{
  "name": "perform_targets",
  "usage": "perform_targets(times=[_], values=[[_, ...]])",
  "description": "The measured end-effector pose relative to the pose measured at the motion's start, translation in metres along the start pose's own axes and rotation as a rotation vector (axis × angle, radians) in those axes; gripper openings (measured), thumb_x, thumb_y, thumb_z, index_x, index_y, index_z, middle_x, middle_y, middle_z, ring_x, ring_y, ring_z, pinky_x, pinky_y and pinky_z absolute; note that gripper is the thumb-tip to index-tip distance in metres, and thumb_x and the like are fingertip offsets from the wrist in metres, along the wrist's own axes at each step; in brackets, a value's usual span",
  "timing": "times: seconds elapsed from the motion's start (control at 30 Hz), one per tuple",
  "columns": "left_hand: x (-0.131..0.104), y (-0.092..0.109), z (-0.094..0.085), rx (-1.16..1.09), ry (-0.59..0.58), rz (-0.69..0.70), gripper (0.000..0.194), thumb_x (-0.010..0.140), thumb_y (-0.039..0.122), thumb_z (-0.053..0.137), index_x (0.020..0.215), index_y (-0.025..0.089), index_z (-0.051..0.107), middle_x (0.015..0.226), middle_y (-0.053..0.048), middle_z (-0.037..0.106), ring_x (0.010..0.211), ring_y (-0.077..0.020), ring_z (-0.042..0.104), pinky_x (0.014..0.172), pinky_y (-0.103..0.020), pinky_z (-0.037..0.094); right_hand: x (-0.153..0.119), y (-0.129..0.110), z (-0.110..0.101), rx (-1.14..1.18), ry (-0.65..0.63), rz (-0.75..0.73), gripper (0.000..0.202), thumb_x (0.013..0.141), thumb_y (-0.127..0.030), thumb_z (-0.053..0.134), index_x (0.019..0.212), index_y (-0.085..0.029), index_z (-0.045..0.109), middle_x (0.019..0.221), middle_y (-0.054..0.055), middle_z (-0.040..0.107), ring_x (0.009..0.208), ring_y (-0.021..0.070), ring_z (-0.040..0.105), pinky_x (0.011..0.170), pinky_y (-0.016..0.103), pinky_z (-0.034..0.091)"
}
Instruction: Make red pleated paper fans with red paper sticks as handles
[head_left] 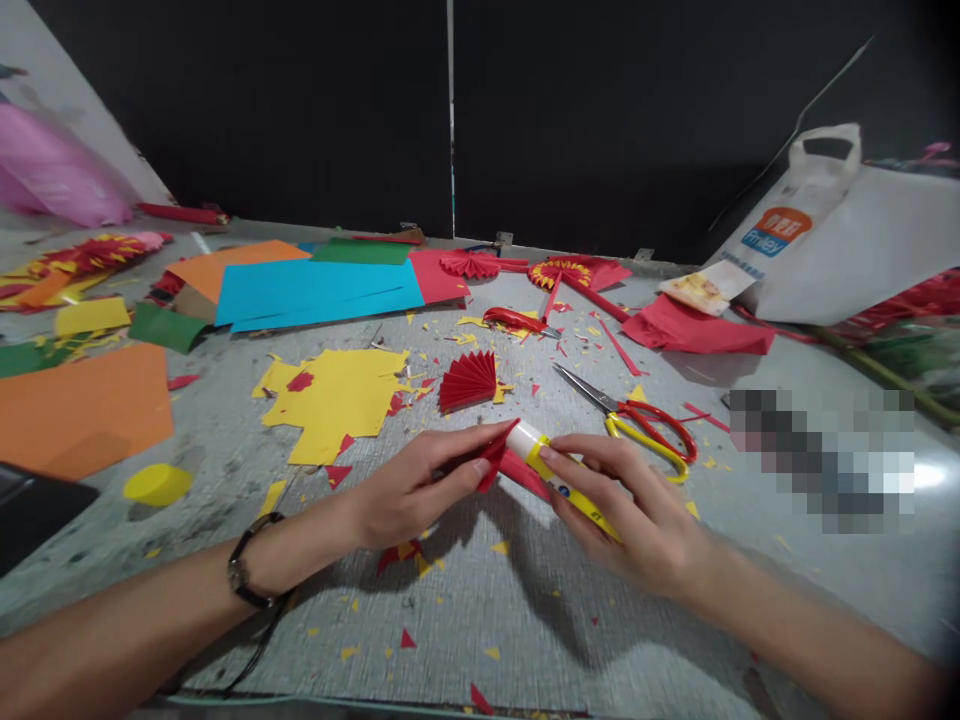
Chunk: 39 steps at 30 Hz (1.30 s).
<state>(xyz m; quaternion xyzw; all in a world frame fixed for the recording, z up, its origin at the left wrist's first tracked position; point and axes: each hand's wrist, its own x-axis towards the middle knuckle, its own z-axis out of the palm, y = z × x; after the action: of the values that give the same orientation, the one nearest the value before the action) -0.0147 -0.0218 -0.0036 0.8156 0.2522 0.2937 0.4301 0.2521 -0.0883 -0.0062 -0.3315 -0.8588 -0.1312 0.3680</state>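
Black wall panels close off the back of a grey table (525,620) littered with paper scraps. Across its far left lie large coloured sheets: a blue sheet (315,290), an orange sheet (79,405) and a cut-up yellow sheet (337,395). At the far right leans a white bag (847,250) with an orange and blue logo; the blue part seems to read "Fmley", the rest is too small to make out. Near the middle lie yellow-handled scissors (637,420), with a red pleated fan (469,380) just to their left. Close to the viewer, the left hand (409,490), a dark watch on its wrist, is pinched shut on a folded red paper piece (499,450). The right hand (637,510) is curled around a yellow glue stick (559,480), whose white tip touches the red paper. Any print on the stick is too small to read.
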Motion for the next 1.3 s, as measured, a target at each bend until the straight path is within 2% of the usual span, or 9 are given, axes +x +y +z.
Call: perform_targets(times=[0.47, 0.57, 0.63, 0.73, 0.83, 0.93, 1.03, 1.2, 1.3], values=[[0.001, -0.005, -0.003, -0.240, 0.025, -0.184, 0.040, 0.101, 0.034, 0.066, 0.140, 0.030, 0.073, 0.141, -0.005, 0.073, 0.130, -0.0276, 0.065, 0.111, -0.038, 0.050, 0.004, -0.006, -0.001, -0.028, -0.068, -0.072, 0.028, 0.104, -0.008, 0.054, 0.131, -0.009, 0.063, 0.114, 0.016, 0.075, 0.098, 0.0219, 0.077, 0.073, 0.031, 0.067], [0.004, -0.003, -0.003, -0.333, 0.072, -0.247, 0.039, 0.098, 0.035, 0.069, 0.136, 0.030, 0.075, 0.128, -0.006, 0.077, 0.107, -0.0217, 0.069, 0.084, -0.028, 0.054, 0.004, -0.009, -0.005, -0.013, -0.020, -0.128, 0.029, 0.102, -0.008, 0.057, 0.130, -0.009, 0.065, 0.116, 0.016, 0.075, 0.098, 0.0221, 0.077, 0.072, 0.030, 0.066], [0.006, -0.001, -0.002, -0.418, 0.092, -0.310, 0.044, 0.096, 0.038, 0.070, 0.138, 0.026, 0.073, 0.104, -0.006, 0.077, 0.077, -0.0140, 0.063, 0.059, -0.021, 0.043, 0.006, -0.009, -0.010, -0.005, 0.058, -0.130, 0.034, 0.100, -0.009, 0.063, 0.133, -0.012, 0.063, 0.117, 0.015, 0.076, 0.101, 0.0226, 0.078, 0.076, 0.031, 0.067], [0.009, 0.001, -0.002, -0.511, 0.077, -0.342, 0.050, 0.095, 0.038, 0.070, 0.141, 0.018, 0.067, 0.077, -0.001, 0.066, 0.057, -0.0092, 0.045, 0.049, -0.021, 0.028, 0.010, -0.001, -0.016, -0.023, 0.184, 0.064, 0.044, 0.099, -0.022, 0.069, 0.141, -0.021, 0.057, 0.115, 0.013, 0.078, 0.097, 0.0257, 0.079, 0.074, 0.036, 0.066], [0.011, 0.002, -0.002, -0.519, 0.049, -0.322, 0.050, 0.096, 0.038, 0.067, 0.139, 0.012, 0.063, 0.075, -0.002, 0.067, 0.054, -0.0092, 0.043, 0.049, -0.023, 0.028, 0.011, 0.013, -0.013, -0.108, 0.273, 0.329, 0.033, 0.100, -0.035, 0.069, 0.130, -0.025, 0.062, 0.096, 0.006, 0.081, 0.064, 0.0210, 0.074, 0.055, 0.033, 0.057], [0.012, 0.002, -0.002, -0.502, 0.057, -0.313, 0.046, 0.096, 0.038, 0.066, 0.133, 0.011, 0.064, 0.078, -0.004, 0.070, 0.054, -0.0095, 0.044, 0.049, -0.024, 0.030, 0.008, 0.028, -0.003, -0.053, 0.199, 0.447, 0.022, 0.101, -0.041, 0.065, 0.116, -0.025, 0.065, 0.078, 0.001, 0.076, 0.049, 0.0158, 0.062, 0.049, 0.032, 0.048], [0.012, 0.003, -0.002, -0.493, 0.059, -0.317, 0.043, 0.097, 0.039, 0.065, 0.130, 0.011, 0.065, 0.076, -0.003, 0.069, 0.053, -0.0096, 0.045, 0.049, -0.024, 0.032, 0.006, 0.037, 0.006, 0.076, 0.067, 0.582, 0.027, 0.101, -0.045, 0.063, 0.118, -0.024, 0.065, 0.089, 0.004, 0.076, 0.066, 0.0205, 0.068, 0.063, 0.036, 0.052], [0.011, 0.002, 0.000, -0.468, 0.076, -0.345, 0.045, 0.101, 0.043, 0.063, 0.135, 0.013, 0.062, 0.075, -0.001, 0.070, 0.051, -0.0085, 0.047, 0.048, -0.023, 0.034, 0.007, 0.050, 0.013, 0.432, 0.013, 0.817, 0.037, 0.096, -0.047, 0.068, 0.126, -0.025, 0.062, 0.122, 0.009, 0.072, 0.109, 0.0295, 0.066, 0.096, 0.046, 0.049], [0.011, 0.002, 0.000, -0.465, 0.077, -0.336, 0.044, 0.102, 0.045, 0.063, 0.134, 0.015, 0.063, 0.074, 0.001, 0.069, 0.050, -0.0081, 0.047, 0.048, -0.022, 0.035, 0.005, 0.058, 0.015, 0.560, -0.023, 0.896, 0.035, 0.101, -0.053, 0.062, 0.122, -0.026, 0.061, 0.121, 0.008, 0.073, 0.101, 0.0268, 0.066, 0.088, 0.044, 0.052]])
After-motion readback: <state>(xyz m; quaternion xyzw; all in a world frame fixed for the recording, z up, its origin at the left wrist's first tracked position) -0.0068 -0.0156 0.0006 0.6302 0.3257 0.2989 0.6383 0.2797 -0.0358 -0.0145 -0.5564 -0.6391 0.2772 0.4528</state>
